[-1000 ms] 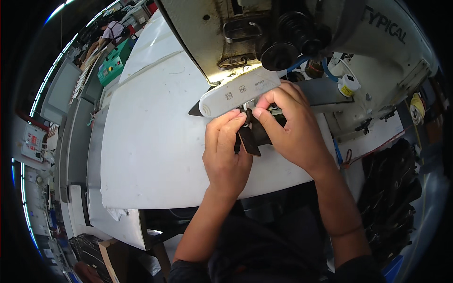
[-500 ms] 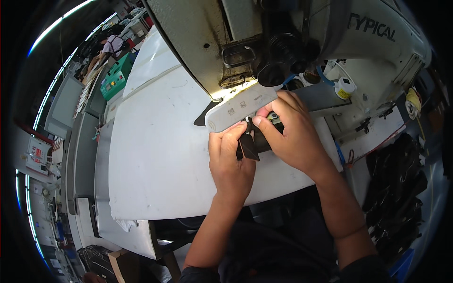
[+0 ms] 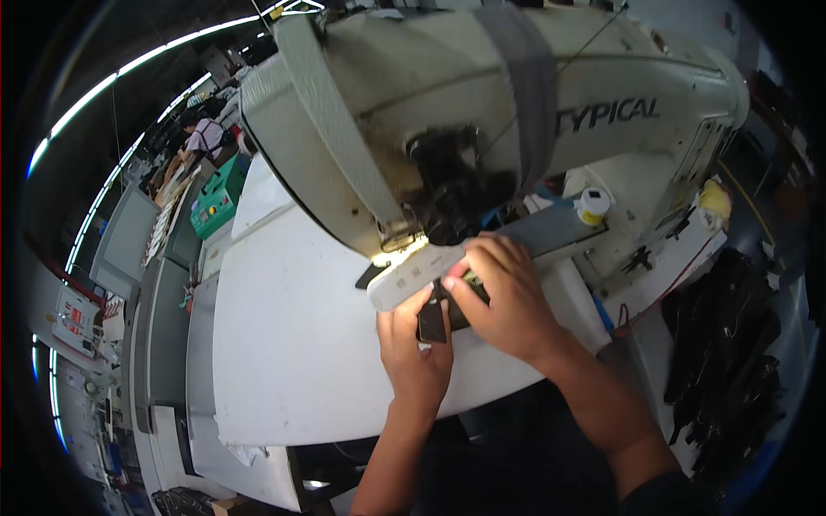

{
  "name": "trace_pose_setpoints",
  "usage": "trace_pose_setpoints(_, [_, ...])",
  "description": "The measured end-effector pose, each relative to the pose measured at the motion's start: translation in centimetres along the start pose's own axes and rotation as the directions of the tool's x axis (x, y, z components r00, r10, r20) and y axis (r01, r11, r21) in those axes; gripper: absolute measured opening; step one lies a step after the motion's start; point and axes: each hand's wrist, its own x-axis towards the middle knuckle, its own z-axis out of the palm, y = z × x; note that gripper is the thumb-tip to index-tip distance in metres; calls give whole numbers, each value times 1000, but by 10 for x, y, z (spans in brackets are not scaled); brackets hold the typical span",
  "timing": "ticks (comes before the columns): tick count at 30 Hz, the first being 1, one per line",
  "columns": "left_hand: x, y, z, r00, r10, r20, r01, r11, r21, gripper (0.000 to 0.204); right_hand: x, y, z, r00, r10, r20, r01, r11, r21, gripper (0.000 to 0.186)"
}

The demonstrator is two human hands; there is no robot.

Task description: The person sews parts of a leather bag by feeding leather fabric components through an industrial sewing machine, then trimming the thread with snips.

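Note:
Both of my hands are up against a pale grey flat bar point(image 3: 400, 286) with a rounded end, just below the lit sewing area of a large sewing machine point(image 3: 361, 69). My left hand point(image 3: 411, 348) is closed around a small dark strip-like piece point(image 3: 433, 325), whose flat end hangs toward me. Thumb and index of my right hand point(image 3: 503, 301) pinch together at the upper end of that dark piece. Beneath the right fingers shows a bit of dark greenish material. The needle is hidden. A dark flat corner point(image 3: 370, 275) sticks out beyond the bar.
The white table point(image 3: 292, 361) spreads to the left. A green box point(image 3: 220, 199) stands far left, near a seated person point(image 3: 205, 138). A small white and yellow container point(image 3: 592, 207) rests on the machine bed. Black material point(image 3: 727, 335) hangs at right.
The view has tilted upward, so more of the sewing machine shows and the hands sit lower in the picture. Both hands keep nearly the same grip on the dark piece.

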Motion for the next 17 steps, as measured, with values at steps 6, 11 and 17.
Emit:
trace_pose_setpoints(6, [-4, 42, -20, 919, -386, 83, 394, 887, -239, 46, -59, -26, -7, 960, 159, -233, -108, 970, 215, 37])
trace_pose_setpoints(11, [-18, 25, 16, 825, -560, 82, 463, 586, -665, 36, -83, -3, 14, 964, 221, -148, -215, 975, 51, 38])
trace_pose_setpoints(17, [-1, -31, 9, 884, -406, 234, 455, 627, -632, 30, -65, -1, -6, 959, 119, 259, -122, 993, -3, 34])
